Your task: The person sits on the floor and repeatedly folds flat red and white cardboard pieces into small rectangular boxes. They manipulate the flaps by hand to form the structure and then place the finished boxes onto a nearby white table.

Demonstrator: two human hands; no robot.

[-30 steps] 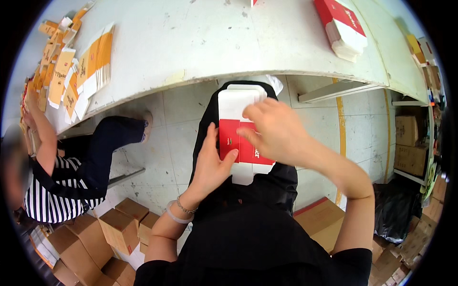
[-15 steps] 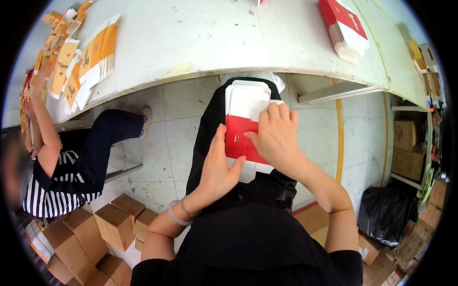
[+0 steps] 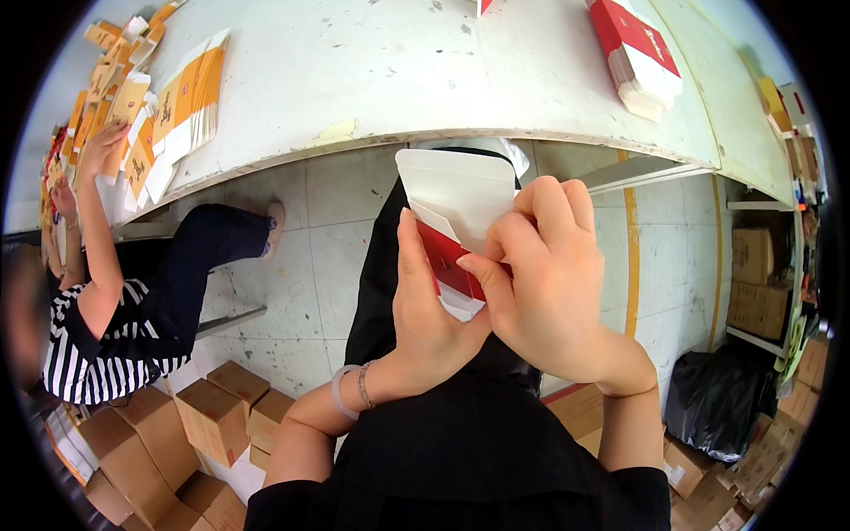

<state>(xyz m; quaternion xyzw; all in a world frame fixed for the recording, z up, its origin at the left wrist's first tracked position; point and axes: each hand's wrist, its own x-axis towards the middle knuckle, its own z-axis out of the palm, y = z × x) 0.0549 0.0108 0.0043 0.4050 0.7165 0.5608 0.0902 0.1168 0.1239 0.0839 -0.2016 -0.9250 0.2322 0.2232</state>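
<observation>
I hold a red and white folding carton [image 3: 453, 199] over my lap, just below the edge of the white table [image 3: 398, 80]. My left hand [image 3: 425, 310] cups it from underneath, thumb pressed along its left side. My right hand [image 3: 540, 274] grips its right side, fingers curled over the red panel. The white top flap stands up above both hands. Most of the red face is hidden behind my fingers.
A stack of flat red and white cartons [image 3: 637, 57] lies on the table's far right. A person in a striped top [image 3: 97, 327] sits at my left, handling orange and white cartons [image 3: 168, 115]. Brown cardboard boxes [image 3: 212, 416] sit on the floor at left, more at right [image 3: 757, 283].
Both hands lifted the carton nearer to the camera and closed tighter around it. My right hand moved from its top to its right side.
</observation>
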